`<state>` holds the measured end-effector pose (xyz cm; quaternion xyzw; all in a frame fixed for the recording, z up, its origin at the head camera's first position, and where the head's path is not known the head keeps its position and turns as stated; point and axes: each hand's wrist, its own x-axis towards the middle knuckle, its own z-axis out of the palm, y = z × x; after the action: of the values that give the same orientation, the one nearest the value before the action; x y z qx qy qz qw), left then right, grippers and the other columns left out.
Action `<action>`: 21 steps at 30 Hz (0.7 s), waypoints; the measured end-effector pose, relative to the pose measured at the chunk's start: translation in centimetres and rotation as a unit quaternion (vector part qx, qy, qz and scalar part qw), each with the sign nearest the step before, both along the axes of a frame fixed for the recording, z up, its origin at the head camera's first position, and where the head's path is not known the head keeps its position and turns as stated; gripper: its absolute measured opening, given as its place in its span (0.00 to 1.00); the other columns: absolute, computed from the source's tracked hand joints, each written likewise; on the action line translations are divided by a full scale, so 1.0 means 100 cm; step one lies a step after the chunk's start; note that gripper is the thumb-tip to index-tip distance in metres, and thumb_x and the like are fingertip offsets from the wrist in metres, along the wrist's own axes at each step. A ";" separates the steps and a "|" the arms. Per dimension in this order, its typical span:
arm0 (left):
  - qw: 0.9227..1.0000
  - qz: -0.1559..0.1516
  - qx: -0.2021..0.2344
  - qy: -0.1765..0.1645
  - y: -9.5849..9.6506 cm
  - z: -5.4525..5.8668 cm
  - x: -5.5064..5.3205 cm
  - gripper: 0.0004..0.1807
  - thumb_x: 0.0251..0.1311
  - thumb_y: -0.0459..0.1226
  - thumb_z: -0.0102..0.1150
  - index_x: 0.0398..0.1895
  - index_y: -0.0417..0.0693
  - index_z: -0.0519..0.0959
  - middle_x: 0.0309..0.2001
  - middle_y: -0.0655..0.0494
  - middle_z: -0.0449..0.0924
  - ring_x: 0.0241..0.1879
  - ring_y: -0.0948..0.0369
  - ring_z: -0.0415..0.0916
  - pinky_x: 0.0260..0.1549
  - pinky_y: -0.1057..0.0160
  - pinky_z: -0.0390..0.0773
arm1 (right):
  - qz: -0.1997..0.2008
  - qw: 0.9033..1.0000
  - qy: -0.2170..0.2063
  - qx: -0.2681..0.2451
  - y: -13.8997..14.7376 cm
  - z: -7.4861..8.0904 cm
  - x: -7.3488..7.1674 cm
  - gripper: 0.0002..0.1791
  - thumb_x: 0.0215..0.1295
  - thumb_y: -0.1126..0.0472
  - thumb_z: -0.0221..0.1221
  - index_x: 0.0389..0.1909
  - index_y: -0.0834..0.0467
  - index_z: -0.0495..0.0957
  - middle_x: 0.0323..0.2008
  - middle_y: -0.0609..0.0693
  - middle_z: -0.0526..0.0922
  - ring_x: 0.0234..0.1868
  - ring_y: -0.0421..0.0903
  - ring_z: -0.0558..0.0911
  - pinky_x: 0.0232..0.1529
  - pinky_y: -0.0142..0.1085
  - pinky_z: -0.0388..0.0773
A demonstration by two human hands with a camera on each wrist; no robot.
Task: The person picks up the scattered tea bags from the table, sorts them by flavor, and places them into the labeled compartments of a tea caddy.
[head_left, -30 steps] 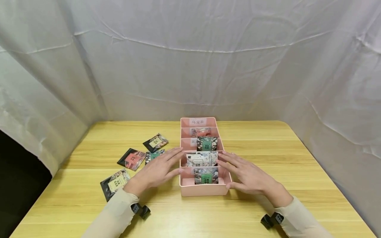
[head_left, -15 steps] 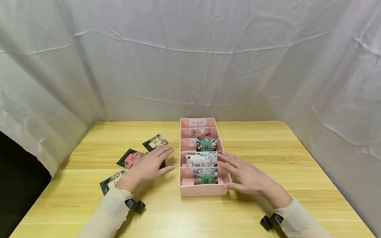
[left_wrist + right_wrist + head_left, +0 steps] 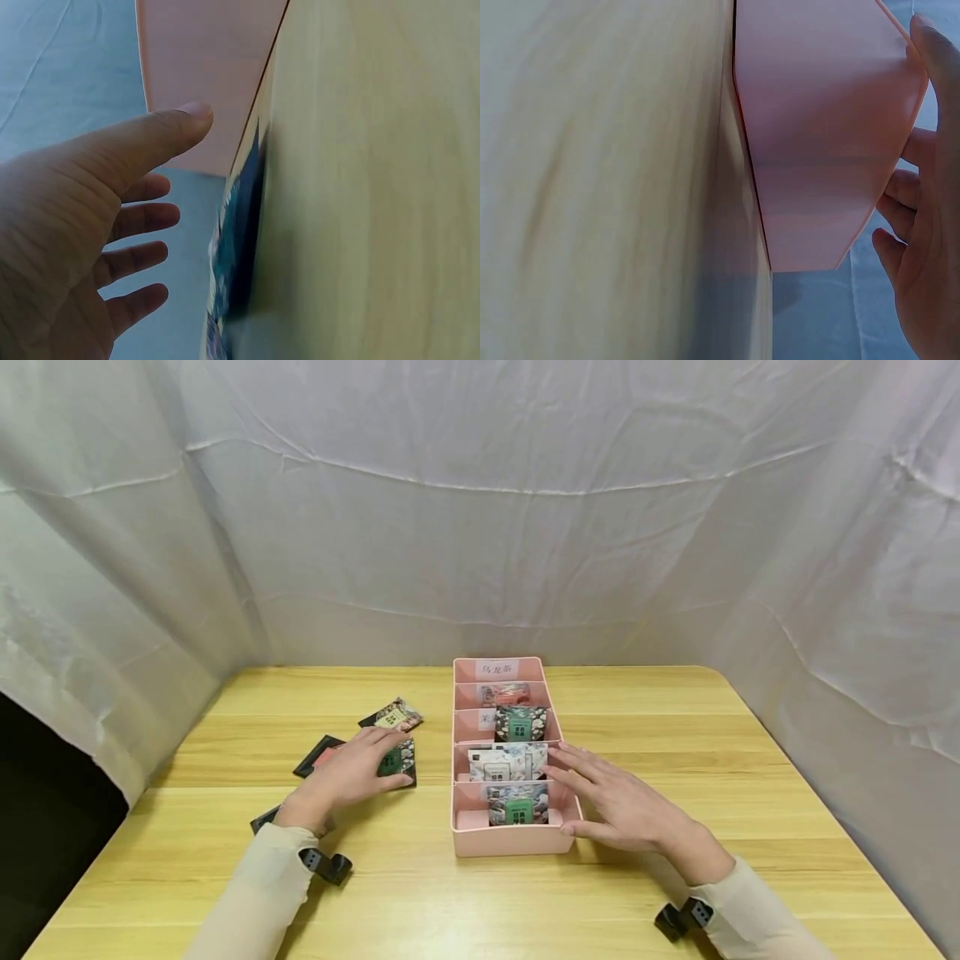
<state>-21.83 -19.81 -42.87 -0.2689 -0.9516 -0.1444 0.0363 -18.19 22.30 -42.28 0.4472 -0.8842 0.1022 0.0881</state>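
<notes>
l hand, fingers wide, is above green-label pkt & r hand, wide too, touches pink bin.

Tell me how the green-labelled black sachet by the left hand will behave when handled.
The green-labelled black sachet will probably flex, since its edges look thin and uneven in the left wrist view. It is likely light, being so slim. Lying low on the wooden table, it seems apt to slide rather than roll if nudged.

Free lane over tabletop between loose green-labelled sachet and pink box.
</notes>
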 end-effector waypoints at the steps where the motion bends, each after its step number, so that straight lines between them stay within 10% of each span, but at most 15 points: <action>1: 1.000 0.005 -0.001 -0.001 -0.002 -0.001 -0.001 0.40 0.59 0.56 0.64 0.69 0.43 0.68 0.67 0.42 0.67 0.67 0.41 0.60 0.62 0.40 0.66 | 0.000 1.000 0.000 0.000 0.000 0.000 0.000 0.42 0.66 0.36 0.55 0.74 0.53 0.59 0.76 0.53 0.54 0.75 0.53 0.54 0.69 0.54 0.59; 21: 0.993 0.096 -0.001 -0.067 -0.025 -0.012 -0.007 0.49 0.54 0.65 0.62 0.66 0.36 0.68 0.64 0.37 0.66 0.65 0.39 0.61 0.63 0.39 0.63 | 0.001 1.000 -0.004 -0.007 -0.001 0.001 0.001 0.42 0.65 0.36 0.56 0.74 0.54 0.60 0.75 0.53 0.55 0.75 0.54 0.54 0.69 0.54 0.60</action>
<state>-22.49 -22.36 -44.08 -0.1665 -0.9734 -0.1568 -0.0141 -18.12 22.23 -42.20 0.4474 -0.8832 0.1101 0.0878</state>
